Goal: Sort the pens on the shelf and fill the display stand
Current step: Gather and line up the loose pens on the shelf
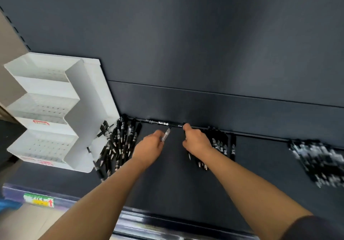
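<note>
The matte dark grey metal shelf (167, 183) runs the full width of the view. It meets a smooth dark back panel (186, 44) along a thin raised back edge, and a glossy rail closes its front. On that rail at the left sits a green and yellow price label (39, 199).

The white stepped plastic display stand (87, 109) stands at the shelf's left end against the back panel. Its three tiers are pierced with rows of small holes.

Just beside the stand's right wall lies a loose heap of black pens (119, 142), crossing one another. A tidier middle bunch of black pens (219, 144) lies parallel near the back edge, and a blurred far-right pile of black and white pens (320, 161) is well apart. A few black pens (158, 122) lie end to end along the back edge.

Both forearms reach in over the bare strip between the heap and the middle bunch. The left hand (149, 146) pinches a clear-barrelled pen (166, 135), tilted toward the back edge. The right hand (195, 141) curls over the middle bunch's left side; I cannot tell whether it grips anything.
</note>
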### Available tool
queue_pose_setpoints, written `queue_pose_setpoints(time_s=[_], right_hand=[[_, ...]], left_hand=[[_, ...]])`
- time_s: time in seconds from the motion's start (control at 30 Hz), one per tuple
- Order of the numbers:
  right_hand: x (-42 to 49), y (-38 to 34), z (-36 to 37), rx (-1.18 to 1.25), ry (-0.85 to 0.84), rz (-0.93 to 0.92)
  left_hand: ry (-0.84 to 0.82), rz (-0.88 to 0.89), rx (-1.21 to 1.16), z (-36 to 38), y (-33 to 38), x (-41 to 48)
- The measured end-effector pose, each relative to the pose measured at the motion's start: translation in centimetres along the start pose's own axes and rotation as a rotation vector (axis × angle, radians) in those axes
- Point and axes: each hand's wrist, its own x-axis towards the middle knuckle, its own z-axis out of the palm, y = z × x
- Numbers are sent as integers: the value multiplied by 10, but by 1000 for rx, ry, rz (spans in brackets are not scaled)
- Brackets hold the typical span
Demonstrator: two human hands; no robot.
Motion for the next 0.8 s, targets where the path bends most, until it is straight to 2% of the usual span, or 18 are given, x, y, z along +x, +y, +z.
queue_pose_setpoints(time_s=[0.13,0.27,0.6,0.8], right_hand=[[-12,38,-11,-48,65,106],[-19,61,-14,-110,39,156],[-22,74,-18,-116,40,73],[-14,56,-17,-96,89,-38]], left_hand=[[-55,52,4,15,34,10],[-81,88,3,26,55,13],[-88,13,-79,35,65,14],[-83,-68,-84,30,57,16]])
